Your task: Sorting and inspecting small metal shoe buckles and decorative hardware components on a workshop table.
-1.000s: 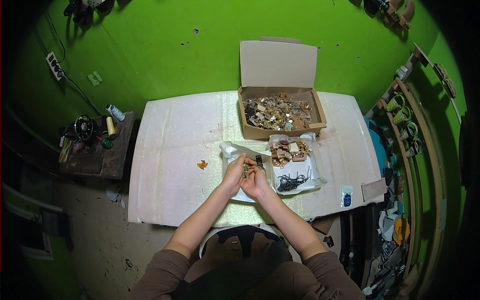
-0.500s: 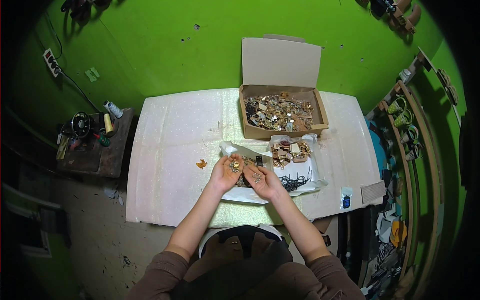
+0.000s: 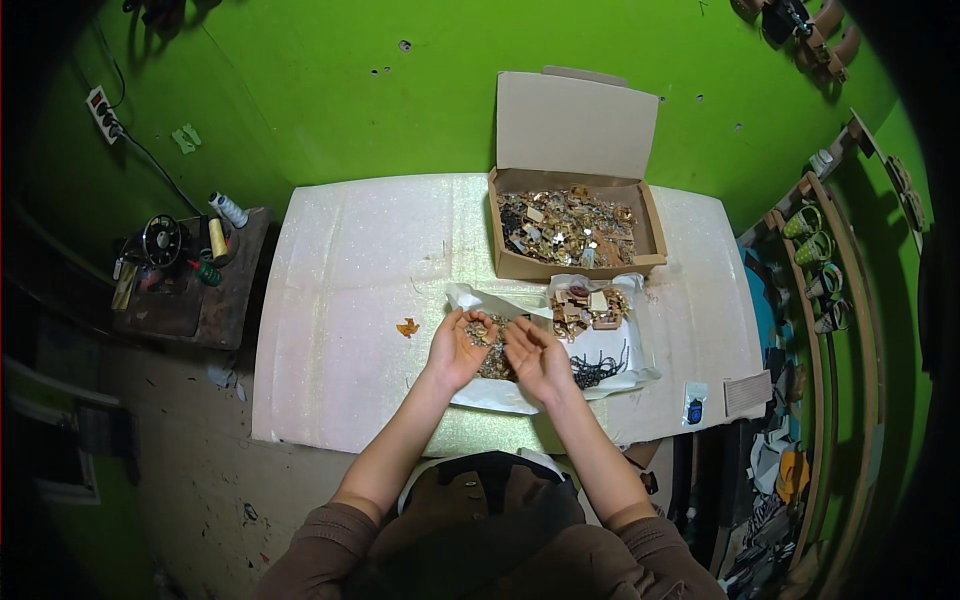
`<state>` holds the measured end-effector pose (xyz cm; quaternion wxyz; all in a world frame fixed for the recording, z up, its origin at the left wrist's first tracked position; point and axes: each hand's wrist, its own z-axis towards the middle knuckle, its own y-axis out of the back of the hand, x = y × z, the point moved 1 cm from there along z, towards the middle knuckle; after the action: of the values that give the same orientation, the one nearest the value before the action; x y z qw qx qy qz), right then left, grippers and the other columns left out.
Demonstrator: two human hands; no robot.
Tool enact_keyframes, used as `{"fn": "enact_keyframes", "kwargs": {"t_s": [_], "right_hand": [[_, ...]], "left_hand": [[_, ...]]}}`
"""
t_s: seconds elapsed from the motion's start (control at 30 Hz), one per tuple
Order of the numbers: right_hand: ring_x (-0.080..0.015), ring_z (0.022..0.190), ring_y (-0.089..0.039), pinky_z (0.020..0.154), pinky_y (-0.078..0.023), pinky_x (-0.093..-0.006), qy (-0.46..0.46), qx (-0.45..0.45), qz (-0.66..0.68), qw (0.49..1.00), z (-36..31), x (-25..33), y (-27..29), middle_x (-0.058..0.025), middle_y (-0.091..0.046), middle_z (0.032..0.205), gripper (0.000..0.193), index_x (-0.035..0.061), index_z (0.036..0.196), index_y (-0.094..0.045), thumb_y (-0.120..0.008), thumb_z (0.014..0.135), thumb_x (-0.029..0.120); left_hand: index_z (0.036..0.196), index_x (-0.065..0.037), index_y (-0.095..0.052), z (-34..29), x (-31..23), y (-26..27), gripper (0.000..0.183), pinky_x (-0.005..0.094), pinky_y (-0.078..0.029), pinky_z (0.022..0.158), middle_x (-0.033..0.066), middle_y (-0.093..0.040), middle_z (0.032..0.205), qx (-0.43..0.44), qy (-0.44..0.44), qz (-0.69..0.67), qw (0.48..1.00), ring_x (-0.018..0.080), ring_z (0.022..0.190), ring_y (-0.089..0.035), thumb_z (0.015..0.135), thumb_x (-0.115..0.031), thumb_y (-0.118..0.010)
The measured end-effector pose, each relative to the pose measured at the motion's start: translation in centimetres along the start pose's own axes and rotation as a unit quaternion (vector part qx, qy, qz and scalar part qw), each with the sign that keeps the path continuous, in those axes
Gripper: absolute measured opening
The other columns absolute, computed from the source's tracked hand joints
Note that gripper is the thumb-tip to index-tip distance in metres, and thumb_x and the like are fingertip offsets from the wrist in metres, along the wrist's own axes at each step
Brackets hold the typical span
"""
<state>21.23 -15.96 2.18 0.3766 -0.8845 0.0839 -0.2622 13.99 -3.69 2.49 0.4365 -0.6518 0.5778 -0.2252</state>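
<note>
My left hand (image 3: pixel 458 350) is over the left part of a paper-lined tray (image 3: pixel 510 401), palm turned inward and fingers loosely curved. Facing it, my right hand (image 3: pixel 540 358) has its fingers stretched and its palm bare. Both are open. Between and beneath them lies a pile of small metal trinkets (image 3: pixel 496 362), gold and silver coloured, partly covered by my fingers. Larger gold-toned pieces (image 3: pixel 592 308) fill the tray's far right part. Dark beaded strands (image 3: pixel 600 371) lie nearer, just right of my right hand.
Behind the tray stands an open cardboard box (image 3: pixel 570 268) full of mixed metal fittings. An orange scrap (image 3: pixel 407 328) lies to the left on the pale table (image 3: pixel 340 260). A small packet (image 3: pixel 693 403) and a card (image 3: pixel 747 388) are near the right edge. Shelves with shoes (image 3: pixel 815 248) stand at right.
The small pieces that lay on both palms are gone from them. My hands have tipped inward over the pile. The view has shifted slightly.
</note>
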Motion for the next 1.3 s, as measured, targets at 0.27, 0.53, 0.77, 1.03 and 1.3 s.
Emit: {"fn": "enact_keyframes", "kwargs": {"t_s": [0.27,0.53,0.77,1.03,1.3], "right_hand": [[-0.0164,0.084,-0.054,0.081,-0.043,-0.0295,-0.087,0.032,0.123,0.988,1.4,-2.8,-0.5,-0.0034,-0.054,0.092,0.018,0.0083,0.094,-0.051,-0.039,0.087,0.02],[-0.0167,0.085,-0.054,0.08,-0.045,-0.0299,-0.105,0.019,0.085,0.991,1.9,-2.9,-0.3,-0.0025,-0.055,0.093,0.014,0.0088,0.093,-0.053,-0.045,0.084,0.017],[-0.0178,0.088,-0.053,0.085,-0.044,-0.0334,-0.116,0.027,0.064,0.991,1.8,-2.8,-0.1,-0.0049,-0.054,0.094,0.015,0.0056,0.093,-0.052,-0.045,0.084,0.015],[-0.0273,0.1,-0.051,0.091,-0.043,-0.037,-0.119,-0.011,0.104,0.987,0.7,-0.6,0.4,-0.0165,-0.051,0.105,0.026,-0.007,0.104,-0.045,-0.037,0.088,0.012],[-0.0372,0.099,-0.049,0.091,-0.042,-0.0418,-0.089,0.023,0.093,0.991,1.5,0.8,0.5,-0.0266,-0.045,0.107,0.027,-0.0159,0.103,-0.034,-0.033,0.086,0.005]], "left_hand": [[0.071,-0.005,-0.046,-0.4,2.4,-2.0,0.028,0.0225,-0.037,0.064,0.0028,-0.047,0.072,0.049,-0.093,0.299,0.948,0.0108,0.067,-0.044,0.09,-0.024,-0.038],[0.071,-0.005,-0.046,-0.5,2.1,-1.5,0.028,0.0213,-0.036,0.067,0.0022,-0.048,0.071,0.04,-0.142,0.37,0.917,0.0097,0.067,-0.044,0.091,-0.022,-0.037],[0.072,-0.006,-0.043,0.1,1.8,-1.0,0.027,0.0259,-0.038,0.068,0.0038,-0.044,0.071,0.021,-0.11,0.292,0.95,0.0126,0.066,-0.042,0.091,-0.024,-0.036],[0.073,-0.007,-0.04,0.5,-0.1,0.5,0.021,0.0349,-0.04,0.087,0.005,-0.042,0.07,-0.015,-0.066,0.083,0.994,0.0167,0.07,-0.045,0.089,-0.02,-0.036],[0.089,-0.001,-0.043,0.8,0.0,1.7,0.016,0.0346,-0.04,0.088,0.0095,-0.045,0.087,-0.047,-0.032,0.111,0.992,0.0206,0.086,-0.049,0.087,-0.017,-0.041]]}}
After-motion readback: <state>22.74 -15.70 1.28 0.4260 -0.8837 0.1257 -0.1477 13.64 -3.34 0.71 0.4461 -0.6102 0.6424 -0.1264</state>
